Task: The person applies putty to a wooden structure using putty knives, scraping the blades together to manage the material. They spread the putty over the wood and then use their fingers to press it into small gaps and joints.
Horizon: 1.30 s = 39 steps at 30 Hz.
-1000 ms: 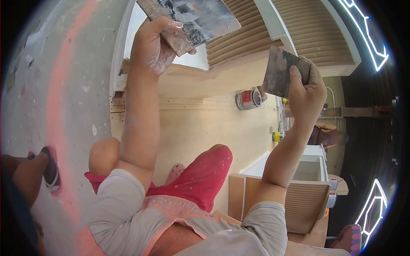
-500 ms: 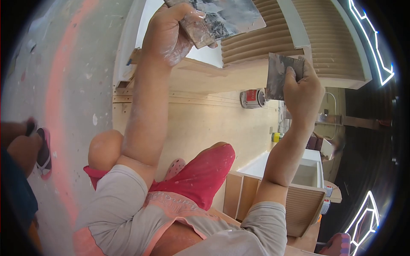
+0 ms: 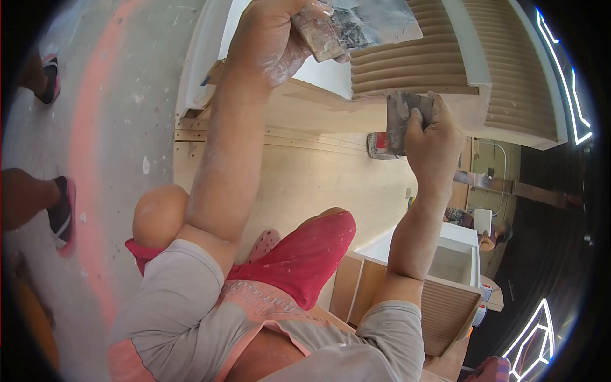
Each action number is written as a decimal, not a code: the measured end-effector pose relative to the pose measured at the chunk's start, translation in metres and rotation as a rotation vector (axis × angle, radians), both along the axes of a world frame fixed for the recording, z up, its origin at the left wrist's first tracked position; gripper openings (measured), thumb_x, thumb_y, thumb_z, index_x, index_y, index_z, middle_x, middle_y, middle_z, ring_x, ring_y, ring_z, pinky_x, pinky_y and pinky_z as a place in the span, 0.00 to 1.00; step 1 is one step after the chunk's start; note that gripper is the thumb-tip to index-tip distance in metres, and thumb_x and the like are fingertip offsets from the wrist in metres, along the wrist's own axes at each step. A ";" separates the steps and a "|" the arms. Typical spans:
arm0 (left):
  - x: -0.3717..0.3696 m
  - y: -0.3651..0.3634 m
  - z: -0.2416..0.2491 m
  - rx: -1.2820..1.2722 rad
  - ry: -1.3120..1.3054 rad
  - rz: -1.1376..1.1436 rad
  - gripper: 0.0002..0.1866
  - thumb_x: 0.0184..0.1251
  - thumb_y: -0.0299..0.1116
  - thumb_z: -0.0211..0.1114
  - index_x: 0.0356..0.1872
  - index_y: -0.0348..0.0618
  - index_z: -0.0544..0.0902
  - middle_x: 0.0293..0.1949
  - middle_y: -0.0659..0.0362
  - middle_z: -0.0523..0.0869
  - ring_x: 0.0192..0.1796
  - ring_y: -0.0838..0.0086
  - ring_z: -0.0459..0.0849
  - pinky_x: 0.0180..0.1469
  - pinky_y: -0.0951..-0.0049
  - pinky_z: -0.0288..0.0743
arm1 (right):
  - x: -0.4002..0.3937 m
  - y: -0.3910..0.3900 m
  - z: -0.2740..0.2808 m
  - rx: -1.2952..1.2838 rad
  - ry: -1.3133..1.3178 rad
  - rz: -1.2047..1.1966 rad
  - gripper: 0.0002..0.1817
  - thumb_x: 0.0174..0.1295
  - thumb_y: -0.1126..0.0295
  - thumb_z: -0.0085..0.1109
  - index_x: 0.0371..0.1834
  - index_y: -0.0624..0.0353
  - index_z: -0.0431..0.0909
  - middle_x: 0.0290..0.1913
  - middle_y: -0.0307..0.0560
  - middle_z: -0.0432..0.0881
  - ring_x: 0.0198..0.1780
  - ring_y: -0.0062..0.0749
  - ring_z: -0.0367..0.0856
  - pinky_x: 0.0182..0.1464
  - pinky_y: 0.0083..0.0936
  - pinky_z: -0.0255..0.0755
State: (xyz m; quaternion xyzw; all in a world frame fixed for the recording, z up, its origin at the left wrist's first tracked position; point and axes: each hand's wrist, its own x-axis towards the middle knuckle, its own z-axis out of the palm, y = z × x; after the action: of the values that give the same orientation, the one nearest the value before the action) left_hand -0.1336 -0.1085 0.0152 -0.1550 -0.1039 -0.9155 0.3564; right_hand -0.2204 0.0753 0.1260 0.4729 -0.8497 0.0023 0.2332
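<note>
My left hand (image 3: 270,44), dusted with white, is closed on a putty-smeared flat board (image 3: 385,24), gripping it by a worn block (image 3: 320,39) at its near edge. Grey and white filler coats the board, which overlaps a ribbed brown cabinet front (image 3: 414,65) in this view. In my right hand (image 3: 436,137) is a thin, dark, stained putty spreader (image 3: 398,121), pinched with the thumb on its face. The spreader is just below the pale wooden edge (image 3: 356,109) of the cabinet and partly hides a can (image 3: 377,148).
A pale plywood panel (image 3: 305,184) spans the middle, near my knee. To the right stands a white open cabinet (image 3: 455,254) with a ribbed side. On the left, another person's legs and sandals (image 3: 62,213) are on the grey floor (image 3: 127,153) by a pink stripe.
My right hand has moved left with the spreader, across part of the can. The cabinet and board sit farther right in view. The other person's feet have spread apart.
</note>
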 end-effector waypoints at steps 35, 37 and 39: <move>0.003 -0.001 -0.005 -0.047 0.067 0.028 0.12 0.45 0.22 0.53 0.35 0.28 0.70 0.24 0.52 0.77 0.22 0.68 0.79 0.24 0.69 0.78 | 0.031 0.051 0.002 -0.515 -0.450 0.140 0.14 0.53 0.81 0.56 0.45 0.66 0.72 0.37 0.49 0.79 0.37 0.25 0.77 0.40 0.19 0.71; 0.009 0.008 0.009 -0.082 0.148 -0.002 0.12 0.45 0.22 0.53 0.35 0.28 0.71 0.24 0.53 0.77 0.22 0.70 0.78 0.24 0.71 0.78 | 0.040 0.058 0.018 -0.646 -0.243 0.184 0.13 0.53 0.82 0.56 0.43 0.69 0.71 0.38 0.49 0.78 0.37 0.27 0.77 0.41 0.18 0.72; 0.007 0.015 0.019 -0.049 -0.198 -0.006 0.12 0.45 0.22 0.54 0.34 0.30 0.73 0.23 0.55 0.77 0.23 0.72 0.78 0.26 0.75 0.75 | 0.045 0.054 0.025 -0.852 0.037 0.231 0.11 0.53 0.77 0.59 0.37 0.69 0.72 0.34 0.48 0.78 0.35 0.25 0.77 0.36 0.17 0.75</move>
State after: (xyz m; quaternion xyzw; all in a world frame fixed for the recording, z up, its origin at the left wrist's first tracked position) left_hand -0.1271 -0.0932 0.0343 -0.0728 -0.1605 -0.9246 0.3376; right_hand -0.1749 0.1293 0.1510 0.4261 -0.7101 0.3700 0.4210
